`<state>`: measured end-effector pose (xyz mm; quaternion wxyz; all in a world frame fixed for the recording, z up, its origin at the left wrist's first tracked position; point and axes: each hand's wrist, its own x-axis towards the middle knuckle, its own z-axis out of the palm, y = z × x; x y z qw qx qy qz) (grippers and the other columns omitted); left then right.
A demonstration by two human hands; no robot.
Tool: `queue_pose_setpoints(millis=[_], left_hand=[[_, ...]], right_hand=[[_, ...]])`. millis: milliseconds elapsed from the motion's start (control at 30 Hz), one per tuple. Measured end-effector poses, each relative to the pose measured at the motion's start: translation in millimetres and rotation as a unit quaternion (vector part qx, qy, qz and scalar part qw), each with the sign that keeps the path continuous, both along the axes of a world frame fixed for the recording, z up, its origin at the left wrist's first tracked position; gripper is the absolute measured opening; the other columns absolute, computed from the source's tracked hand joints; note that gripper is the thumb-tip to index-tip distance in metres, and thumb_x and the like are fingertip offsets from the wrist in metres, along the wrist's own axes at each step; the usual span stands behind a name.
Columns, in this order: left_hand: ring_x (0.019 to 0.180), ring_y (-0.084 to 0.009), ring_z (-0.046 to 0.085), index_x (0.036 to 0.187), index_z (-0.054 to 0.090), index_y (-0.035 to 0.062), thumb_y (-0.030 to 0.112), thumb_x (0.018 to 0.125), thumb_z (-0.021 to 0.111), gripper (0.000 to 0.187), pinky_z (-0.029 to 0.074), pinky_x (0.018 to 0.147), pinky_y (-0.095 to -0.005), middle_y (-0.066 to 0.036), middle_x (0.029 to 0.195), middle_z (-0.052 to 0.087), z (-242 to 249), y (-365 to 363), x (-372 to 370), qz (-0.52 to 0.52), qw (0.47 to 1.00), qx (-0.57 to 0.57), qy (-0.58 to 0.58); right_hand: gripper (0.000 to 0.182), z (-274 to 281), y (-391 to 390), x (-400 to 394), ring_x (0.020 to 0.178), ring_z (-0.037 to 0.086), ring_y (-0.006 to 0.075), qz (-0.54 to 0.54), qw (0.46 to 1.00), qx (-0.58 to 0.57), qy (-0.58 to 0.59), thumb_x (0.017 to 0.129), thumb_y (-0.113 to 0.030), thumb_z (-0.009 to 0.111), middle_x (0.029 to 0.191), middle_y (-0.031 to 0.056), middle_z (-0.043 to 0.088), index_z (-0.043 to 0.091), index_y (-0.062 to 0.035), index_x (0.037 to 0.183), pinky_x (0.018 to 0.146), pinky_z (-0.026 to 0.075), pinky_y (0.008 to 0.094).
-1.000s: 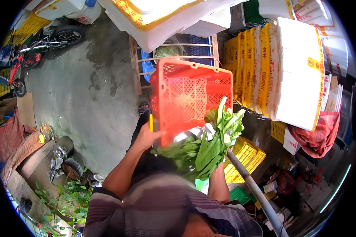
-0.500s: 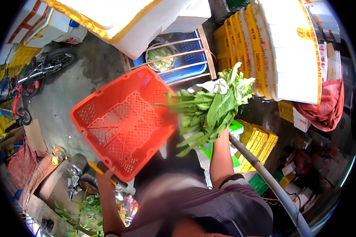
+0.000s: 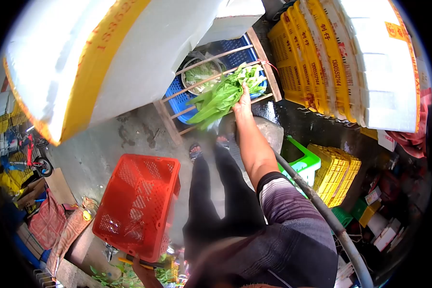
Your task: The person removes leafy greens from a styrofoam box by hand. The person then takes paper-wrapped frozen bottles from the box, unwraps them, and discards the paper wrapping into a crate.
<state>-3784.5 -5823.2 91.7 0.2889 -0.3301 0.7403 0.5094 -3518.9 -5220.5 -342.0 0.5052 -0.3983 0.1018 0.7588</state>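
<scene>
My right hand [image 3: 244,102] is stretched forward, closed around the stem end of a bunch of leafy greens [image 3: 220,102]. The bunch overlaps a slatted wooden rack [image 3: 165,124] and the blue crate [image 3: 178,102] seen through its slats. Under the slats shows a round bowl [image 3: 200,77] of cut greens. Down at the lower left, my left hand [image 3: 144,272] grips the near rim of a red plastic basket [image 3: 137,206], which hangs tilted with bare mesh inside. A slim yellow-handled tool [image 3: 126,261] with a dark end is held against the rim by the same hand.
A large white foam box [image 3: 129,57] juts in at upper left. Stacked yellow crates [image 3: 302,62] and foam boxes [image 3: 384,62] stand at right. A metal pole [image 3: 317,199] slants beside my right arm, near a green stool [image 3: 305,161] and yellow baskets [image 3: 338,175].
My right hand has carried the greens forward over the rack. The red basket has swung down and back toward my left side, away from the greens. The view has shifted, showing my legs.
</scene>
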Motion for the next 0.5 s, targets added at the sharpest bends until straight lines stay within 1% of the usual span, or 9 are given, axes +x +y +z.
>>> queue_pose_setpoints(millis=[67,100,167,233,267,300,367,400,500], left_hand=[[0.106,-0.0307,0.066,0.138,0.044,0.0033,0.024,0.091,0.060,0.054,0.060,0.083,-0.0475,-0.015,0.125,0.062,-3,-1,6,0.001,1.000,0.008,-0.004],[0.106,-0.0303,0.066,0.138,0.044,0.0036,0.025,0.091,0.060,0.053,0.059,0.084,-0.0473,-0.015,0.126,0.061,-5,-11,9,-0.002,1.000,0.018,-0.008],[0.107,-0.0299,0.065,0.137,0.045,0.0041,0.027,0.092,0.060,0.053,0.058,0.086,-0.0472,-0.014,0.127,0.061,-13,-33,10,0.014,0.999,0.032,-0.023],[0.106,-0.0296,0.066,0.137,0.045,0.0046,0.028,0.092,0.061,0.053,0.058,0.087,-0.0474,-0.014,0.127,0.061,-22,-55,12,0.052,0.997,0.042,-0.045],[0.110,-0.0305,0.064,0.137,0.047,0.0065,0.029,0.090,0.064,0.054,0.056,0.089,-0.0495,-0.014,0.130,0.060,-25,-64,13,0.073,0.996,0.013,-0.048],[0.112,-0.0313,0.062,0.137,0.046,0.0074,0.029,0.090,0.064,0.055,0.055,0.090,-0.0506,-0.014,0.131,0.059,-29,-72,15,0.073,0.995,0.018,-0.059],[0.116,-0.0329,0.060,0.138,0.046,0.0092,0.029,0.089,0.066,0.056,0.053,0.092,-0.0528,-0.014,0.133,0.057,-32,-89,18,0.072,0.994,0.025,-0.080],[0.120,-0.0347,0.056,0.140,0.045,0.0116,0.032,0.087,0.068,0.061,0.050,0.095,-0.0564,-0.014,0.137,0.055,-35,-86,23,0.122,0.990,0.012,-0.073],[0.105,-0.0283,0.066,0.127,0.053,0.0064,0.031,0.092,0.060,0.044,0.057,0.087,-0.0461,-0.013,0.118,0.066,-20,-39,42,0.059,0.994,0.030,-0.085]], right_hand=[[0.044,-30,13,-6,0.107,0.063,0.0359,-0.004,0.999,-0.024,-0.030,0.091,-0.039,0.066,0.121,0.0133,0.066,0.062,-0.0099,0.123,0.097,0.049,0.0550],[0.042,-27,20,-11,0.108,0.063,0.0360,-0.005,0.995,-0.072,-0.066,0.092,-0.039,0.064,0.122,0.0131,0.066,0.062,-0.0105,0.124,0.097,0.049,0.0568],[0.041,-48,35,-17,0.108,0.063,0.0355,0.013,0.988,-0.100,-0.113,0.094,-0.038,0.063,0.123,0.0123,0.066,0.062,-0.0117,0.125,0.096,0.049,0.0585],[0.047,-66,45,-20,0.107,0.064,0.0343,0.002,0.980,-0.126,-0.151,0.092,-0.045,0.067,0.124,0.0098,0.065,0.061,-0.0128,0.126,0.096,0.049,0.0596],[0.049,-68,47,-23,0.108,0.063,0.0344,-0.013,0.979,-0.125,-0.159,0.092,-0.046,0.067,0.124,0.0102,0.065,0.061,-0.0123,0.126,0.096,0.048,0.0602],[0.052,-71,49,-25,0.108,0.063,0.0346,-0.026,0.978,-0.122,-0.165,0.091,-0.048,0.068,0.124,0.0106,0.065,0.060,-0.0119,0.127,0.096,0.048,0.0608],[0.054,-65,44,-26,0.108,0.063,0.0356,-0.019,0.976,-0.115,-0.185,0.091,-0.049,0.067,0.124,0.0120,0.064,0.059,-0.0110,0.128,0.096,0.048,0.0610],[0.055,-59,45,-25,0.108,0.063,0.0361,-0.016,0.974,-0.110,-0.195,0.091,-0.050,0.067,0.124,0.0126,0.064,0.058,-0.0105,0.129,0.095,0.048,0.0612],[0.061,-14,33,-23,0.110,0.062,0.0388,0.007,0.970,-0.124,-0.207,0.090,-0.053,0.067,0.126,0.0147,0.063,0.055,-0.0095,0.132,0.096,0.048,0.0609]])
